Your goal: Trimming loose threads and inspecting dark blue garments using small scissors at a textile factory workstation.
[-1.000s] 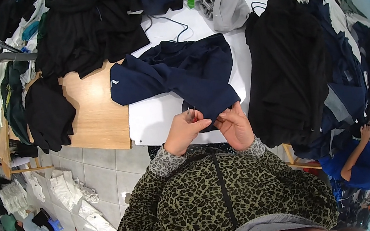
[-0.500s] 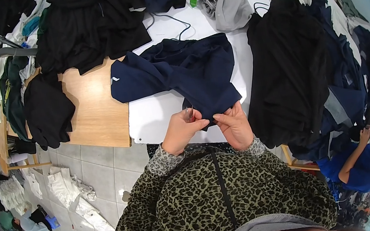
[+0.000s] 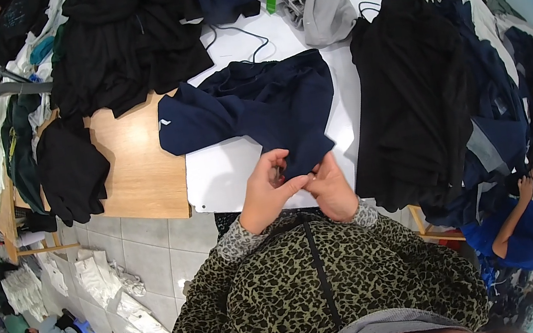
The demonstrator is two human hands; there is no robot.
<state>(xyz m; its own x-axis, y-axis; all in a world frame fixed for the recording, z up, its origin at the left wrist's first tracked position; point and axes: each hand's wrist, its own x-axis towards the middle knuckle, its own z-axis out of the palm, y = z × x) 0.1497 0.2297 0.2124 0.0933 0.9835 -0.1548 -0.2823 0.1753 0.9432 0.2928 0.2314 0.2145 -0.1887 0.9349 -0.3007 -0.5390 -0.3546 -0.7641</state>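
Observation:
Navy shorts (image 3: 294, 96) lie spread on the white table top in front of me, with the waistband and a dark drawstring on the far side. A small white mark sits on the left leg. The near leg's hem reaches my hands. My left hand (image 3: 265, 191) curls around a small metal tool, which looks like thread snips (image 3: 275, 175), mostly hidden by the fingers; its fingertips and thumb are at the hem. With thumb and fingers together, my right hand (image 3: 333, 191) pinches the hem's near edge.
Black garments (image 3: 121, 43) are heaped at the far left, and a black pile (image 3: 412, 94) lies close on the right. Grey shorts (image 3: 318, 5) with a green tag are at the back. A person in blue (image 3: 517, 231) works at the lower right. White clothes (image 3: 99, 273) lie on the floor.
My hands have shifted slightly along the hem and come closer together, the left one with its fingers raised higher. The near leg's corner has moved a little left.

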